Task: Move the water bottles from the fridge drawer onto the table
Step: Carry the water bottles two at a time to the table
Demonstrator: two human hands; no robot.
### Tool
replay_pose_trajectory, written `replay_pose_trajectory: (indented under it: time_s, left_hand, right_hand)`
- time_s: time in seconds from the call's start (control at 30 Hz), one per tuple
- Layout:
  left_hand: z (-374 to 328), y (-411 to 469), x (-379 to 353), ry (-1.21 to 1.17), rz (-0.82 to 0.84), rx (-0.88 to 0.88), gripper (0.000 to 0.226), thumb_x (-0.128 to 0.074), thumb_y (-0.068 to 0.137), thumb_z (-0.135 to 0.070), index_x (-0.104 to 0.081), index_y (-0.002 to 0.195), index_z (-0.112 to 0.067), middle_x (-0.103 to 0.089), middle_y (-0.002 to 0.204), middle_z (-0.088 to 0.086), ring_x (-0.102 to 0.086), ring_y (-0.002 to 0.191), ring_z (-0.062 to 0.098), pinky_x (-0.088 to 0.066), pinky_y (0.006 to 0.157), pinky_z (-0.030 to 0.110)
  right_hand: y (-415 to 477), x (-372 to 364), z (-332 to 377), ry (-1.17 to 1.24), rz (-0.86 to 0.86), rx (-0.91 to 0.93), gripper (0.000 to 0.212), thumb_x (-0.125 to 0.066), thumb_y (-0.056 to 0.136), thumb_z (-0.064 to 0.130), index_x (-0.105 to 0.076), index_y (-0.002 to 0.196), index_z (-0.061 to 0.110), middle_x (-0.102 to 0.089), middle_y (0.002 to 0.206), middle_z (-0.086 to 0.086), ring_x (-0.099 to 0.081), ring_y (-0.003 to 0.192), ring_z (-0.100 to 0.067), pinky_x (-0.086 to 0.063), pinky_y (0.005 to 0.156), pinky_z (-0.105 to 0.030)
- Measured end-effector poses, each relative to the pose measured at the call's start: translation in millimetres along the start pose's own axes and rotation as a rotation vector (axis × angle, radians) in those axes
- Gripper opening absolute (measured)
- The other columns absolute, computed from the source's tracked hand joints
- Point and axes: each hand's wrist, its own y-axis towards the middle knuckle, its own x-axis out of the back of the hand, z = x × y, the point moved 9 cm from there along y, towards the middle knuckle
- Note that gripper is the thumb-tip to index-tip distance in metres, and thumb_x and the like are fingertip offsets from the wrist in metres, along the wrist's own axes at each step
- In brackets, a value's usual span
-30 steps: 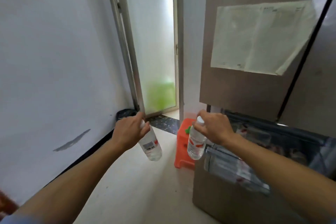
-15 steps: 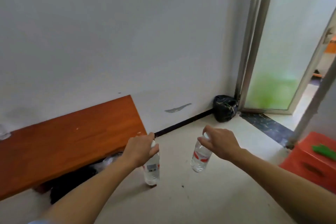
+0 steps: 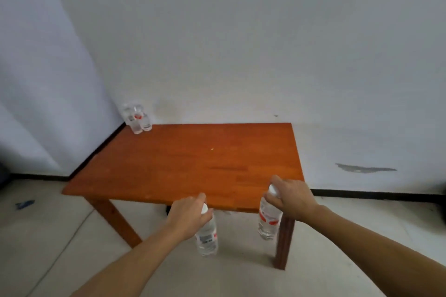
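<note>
My left hand (image 3: 187,217) grips a clear water bottle (image 3: 207,239) by its white cap, and the bottle hangs down in front of the table's near edge. My right hand (image 3: 293,196) holds a second water bottle (image 3: 268,220) by the neck, red label showing, beside the table's front right leg. Both bottles hang below the level of the orange wooden table (image 3: 183,164). A small cluster of clear bottles (image 3: 136,118) stands upright in the table's far left corner against the wall. The fridge is out of view.
The table stands in a corner of white walls with a black skirting strip. A wooden table leg (image 3: 283,241) is right behind the right-hand bottle. Pale floor tiles run in front, with a small blue scrap (image 3: 24,204) on the left.
The view has swung left from the fridge and doorway to face the table squarely. Both hands have carried their bottles along and now sit at the table's near edge.
</note>
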Motion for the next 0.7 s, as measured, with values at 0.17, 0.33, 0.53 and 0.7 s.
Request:
replay_pose_trajectory:
  time_s: [0.17,0.33,0.53,0.7]
  left_hand:
    - [91,28,5,-0.071,0.006,0.231,0.031,-0.041,0.095,-0.048,-0.05,0.102,-0.019,-0.065,0.091,0.001,-0.061,0.083,0.02,-0.045,0.068,0.032]
    - [170,38,13,-0.086,-0.038,0.396,0.032,-0.037,0.096,-0.052,-0.048,0.104,-0.022,-0.063,0.09,-0.004,-0.06,0.081,0.012,-0.044,0.07,0.023]
    - [275,69,9,-0.143,-0.033,0.457,0.024,-0.045,0.094,-0.048,-0.045,0.093,-0.025,-0.059,0.084,-0.007,-0.056,0.075,0.009,-0.04,0.065,0.021]
    - [365,115,18,-0.107,-0.029,0.403,0.022,-0.044,0.094,-0.051,-0.043,0.092,-0.029,-0.052,0.078,-0.011,-0.049,0.067,0.004,-0.041,0.064,0.017]
  right_hand:
    - [118,-21,46,0.025,0.05,0.158,0.039,-0.036,0.093,0.061,-0.047,0.103,0.025,-0.063,0.084,0.007,-0.059,0.067,-0.01,-0.053,0.059,-0.028]
    - [205,-48,109,0.049,0.109,0.268,0.04,-0.038,0.093,0.06,-0.047,0.11,0.025,-0.061,0.087,0.007,-0.058,0.071,-0.008,-0.051,0.061,-0.023]
    - [293,-85,185,0.089,0.155,0.292,0.038,-0.042,0.093,0.058,-0.047,0.114,0.026,-0.058,0.087,0.009,-0.058,0.07,-0.004,-0.049,0.058,-0.016]
    - [376,-105,233,0.097,0.129,0.232,0.038,-0.042,0.093,0.058,-0.048,0.113,0.026,-0.059,0.087,0.008,-0.059,0.069,-0.004,-0.055,0.061,-0.02]
